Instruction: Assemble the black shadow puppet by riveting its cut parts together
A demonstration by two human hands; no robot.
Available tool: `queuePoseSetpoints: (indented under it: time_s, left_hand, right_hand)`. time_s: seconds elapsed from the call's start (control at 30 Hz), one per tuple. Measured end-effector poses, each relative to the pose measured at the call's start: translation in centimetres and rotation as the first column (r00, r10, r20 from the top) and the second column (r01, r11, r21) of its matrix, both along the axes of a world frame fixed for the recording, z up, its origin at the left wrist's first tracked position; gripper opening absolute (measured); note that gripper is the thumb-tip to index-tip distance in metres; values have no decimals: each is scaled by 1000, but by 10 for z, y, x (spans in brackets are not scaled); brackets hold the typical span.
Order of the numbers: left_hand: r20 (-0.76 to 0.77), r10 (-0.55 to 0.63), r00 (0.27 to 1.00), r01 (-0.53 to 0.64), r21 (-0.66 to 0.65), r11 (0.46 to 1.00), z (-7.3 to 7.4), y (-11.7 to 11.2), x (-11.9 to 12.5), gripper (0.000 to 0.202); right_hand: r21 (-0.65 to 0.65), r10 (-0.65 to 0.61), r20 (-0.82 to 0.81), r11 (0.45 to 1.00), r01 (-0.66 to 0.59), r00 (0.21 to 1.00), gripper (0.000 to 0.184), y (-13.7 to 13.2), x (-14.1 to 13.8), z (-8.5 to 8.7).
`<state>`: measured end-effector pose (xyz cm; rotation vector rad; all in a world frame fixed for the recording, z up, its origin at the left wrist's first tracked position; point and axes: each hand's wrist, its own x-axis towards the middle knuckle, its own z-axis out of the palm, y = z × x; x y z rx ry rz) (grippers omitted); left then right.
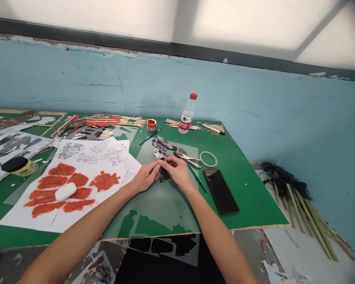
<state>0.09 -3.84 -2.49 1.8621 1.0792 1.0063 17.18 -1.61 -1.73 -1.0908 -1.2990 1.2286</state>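
Closely now, the left hand (pixel 147 176) and right hand (pixel 178 170) meet, fingertips pinching the lower part of the black-and-white figure (pixel 162 145), over a translucent sheet (pixel 154 207) on the green worktop (pixel 254 209). Just right, metal pliers (pixel 192 160) touch or nearly touch a ring (pixel 215 159); a phone (pixel 221 191) lies nearer, and a bottle (pixel 187 118) stands beyond.

One left hand (pixel 146 176) and one right hand (pixel 177 171) are in view, two altogether. The surface (pixel 248 189) carries one bottle (pixel 186 119), one phone (pixel 221 191), one red jar (pixel 151 125) and one yellow jar (pixel 22 167), so two jars, one paintbrush (pixel 150 136), one green pen (pixel 198 179), one ring (pixel 215 161), one white case (pixel 66 192) and one black-and-white figure (pixel 163 146). The thin sticks (pixel 133 119) overlap too much to count.
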Motion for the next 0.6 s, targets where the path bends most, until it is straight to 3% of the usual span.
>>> queuePoseSetpoints:
  time_s: [0.13,0.23,0.4,0.6]
  left_hand:
    - [-80,6,997,3,112,994,5,5,-7,35]
    - [-40,35,999,-27,189,982,11,6,-8,34]
    - [30,53,998,-56,145,988,21,6,-6,38]
    - [41,61,997,-65,122,990,18,6,-2,32]
  right_hand:
    - [143,4,38,990,-9,999,33,-1,4,8]
    - [223,-22,48,975,11,999,30,-2,4,10]
    - [238,-26,57,971,11,998,28,-1,2,9]
    - [190,-24,63,982,12,998,30,0,2,6]
